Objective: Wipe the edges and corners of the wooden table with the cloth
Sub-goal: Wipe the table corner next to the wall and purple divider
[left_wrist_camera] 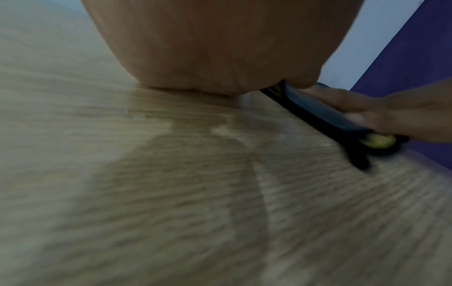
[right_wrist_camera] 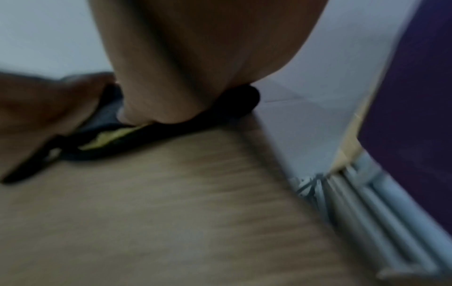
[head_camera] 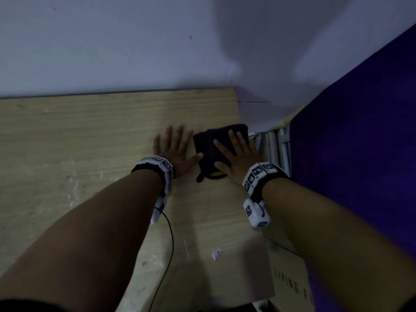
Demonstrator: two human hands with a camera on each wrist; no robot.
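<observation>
1. The left hand (head_camera: pixel 174 152) lies flat on the bare wooden desk (head_camera: pixel 78 136), fingers straight and spread, holding nothing. Its thumb reaches toward the cloth's near-left edge and seems just to touch it.
2. Just right of that hand lies the cloth (head_camera: pixel 210 147), a dark folded pad with a yellow-green patch showing at its near end and a short dark tail poking out toward the wrists. It sits at the desk's right edge, its far corner appearing to overhang slightly.
3. The right hand (head_camera: pixel 236 154) presses down on the cloth with straight, splayed fingers, not curled round it.
4. Right of both hands, past the desk edge, stand pale metal bars (head_camera: pixel 276 149) and a purple surface (head_camera: pixel 360 143).
5. The cloth looks soft, light and limp, so it will likely bunch or unfold under a sideways push. Flat palm pressure over its middle should suit it best, with the fingers wrapping the overhang to catch the edge.
</observation>
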